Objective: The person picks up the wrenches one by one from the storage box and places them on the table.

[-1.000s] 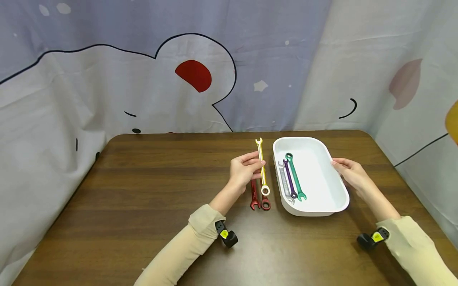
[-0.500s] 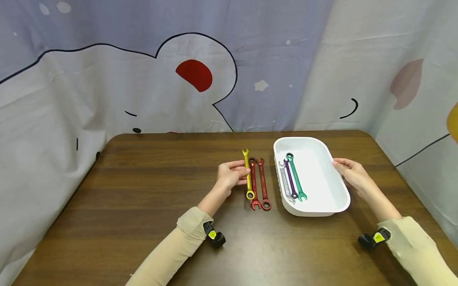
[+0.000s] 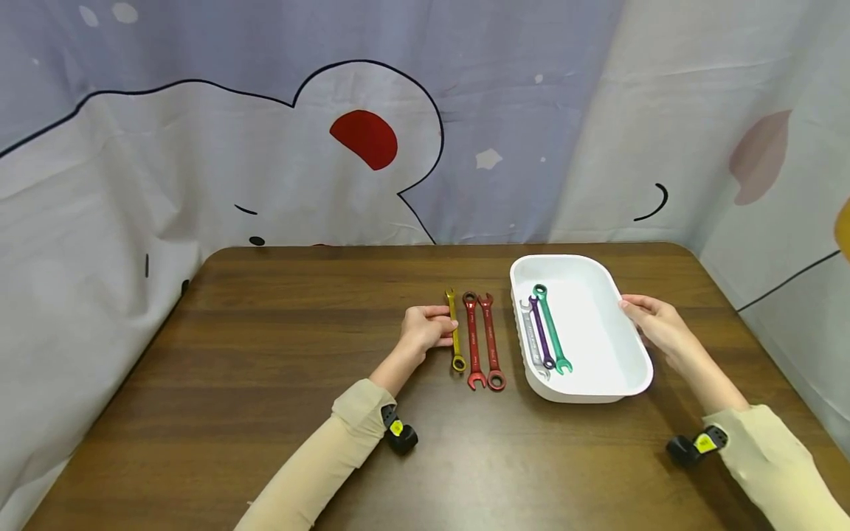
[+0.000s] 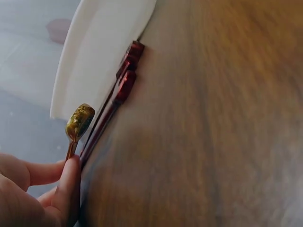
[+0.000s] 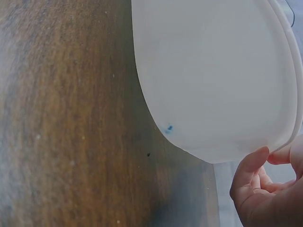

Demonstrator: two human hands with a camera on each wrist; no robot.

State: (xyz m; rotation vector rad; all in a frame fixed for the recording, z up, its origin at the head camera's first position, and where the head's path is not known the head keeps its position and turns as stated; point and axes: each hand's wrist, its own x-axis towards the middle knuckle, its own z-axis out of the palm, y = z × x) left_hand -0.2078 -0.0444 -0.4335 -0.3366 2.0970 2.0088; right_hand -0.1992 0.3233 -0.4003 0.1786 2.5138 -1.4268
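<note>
My left hand (image 3: pixel 425 330) pinches a yellow combination wrench (image 3: pixel 457 346) between thumb and fingers, low over the table and left of two red wrenches. In the left wrist view the ring end of the yellow wrench (image 4: pixel 79 120) sticks out past the thumb. One red wrench (image 3: pixel 474 339) lies beside it, and a second red wrench (image 3: pixel 491 343) lies nearer the white tray (image 3: pixel 598 387). With thumb and fingers my right hand (image 3: pixel 657 324) grips the tray's right rim; the right wrist view shows that hand (image 5: pixel 270 184) at the tray's edge.
Inside the tray, along its left side, lie a silver wrench (image 3: pixel 531 339), a purple wrench (image 3: pixel 541 335) and a green wrench (image 3: pixel 550 324). A brown wooden table (image 3: pixel 299 354) carries everything. Behind it hangs a printed curtain (image 3: pixel 265 162).
The left hand has carried the yellow wrench leftward from above the red wrenches and lowered it to their left. The right hand has stayed on the tray rim.
</note>
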